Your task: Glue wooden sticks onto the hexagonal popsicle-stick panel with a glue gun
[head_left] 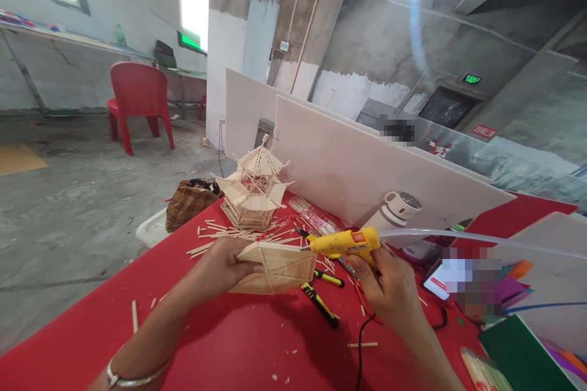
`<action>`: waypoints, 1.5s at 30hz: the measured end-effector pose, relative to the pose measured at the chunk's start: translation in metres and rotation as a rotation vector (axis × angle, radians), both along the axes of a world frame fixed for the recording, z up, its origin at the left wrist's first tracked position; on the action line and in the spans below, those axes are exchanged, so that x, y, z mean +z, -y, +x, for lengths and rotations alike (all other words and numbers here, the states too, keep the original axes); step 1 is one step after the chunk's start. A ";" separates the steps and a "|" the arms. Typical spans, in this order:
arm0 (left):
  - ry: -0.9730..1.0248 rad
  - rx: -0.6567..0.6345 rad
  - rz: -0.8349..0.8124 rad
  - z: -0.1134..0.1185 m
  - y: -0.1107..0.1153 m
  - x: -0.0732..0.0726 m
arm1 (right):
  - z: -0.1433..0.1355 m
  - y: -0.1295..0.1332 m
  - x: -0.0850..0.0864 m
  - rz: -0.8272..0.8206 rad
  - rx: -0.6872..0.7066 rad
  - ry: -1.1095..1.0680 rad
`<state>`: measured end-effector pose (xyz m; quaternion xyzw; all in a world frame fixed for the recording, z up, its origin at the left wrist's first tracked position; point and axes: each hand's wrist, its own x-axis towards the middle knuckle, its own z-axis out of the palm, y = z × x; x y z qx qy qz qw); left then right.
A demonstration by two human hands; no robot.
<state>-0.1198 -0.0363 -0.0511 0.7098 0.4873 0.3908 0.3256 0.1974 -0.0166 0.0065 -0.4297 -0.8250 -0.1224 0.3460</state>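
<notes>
Red desk (220,342), a stick panel (288,272) raised to a glue gun (343,243)

White partition boards (348,159) slant across the frame's upper right. At centre, the left hand (222,272) has its fingers clasped on the panel's left end, thumb over the near face; the panel reaches rightward beyond them, above the desk. Right of centre, the fingers of the right hand (389,281) wrap the gun's handle. Its nozzle points left at the panel's upper right corner; whether they touch, I cannot tell. Yellow-and-black handles (323,308) lie just below that end. Behind, a stick-built pagoda (257,195) stands beside loose sticks (215,235).
</notes>
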 end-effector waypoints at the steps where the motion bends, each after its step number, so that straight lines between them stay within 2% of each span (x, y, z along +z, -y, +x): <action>1: 0.001 0.001 -0.001 0.000 0.000 0.000 | 0.000 0.000 0.000 0.000 -0.001 0.000; 23: 0.068 0.004 -0.067 0.003 0.001 0.000 | -0.016 -0.001 0.001 -0.037 0.069 -0.028; 32: 0.073 0.010 -0.045 0.001 0.002 -0.002 | -0.019 0.001 0.001 -0.055 0.043 -0.038; 45: 0.101 -0.004 -0.003 0.002 0.002 -0.002 | -0.022 0.002 0.003 -0.008 0.079 -0.034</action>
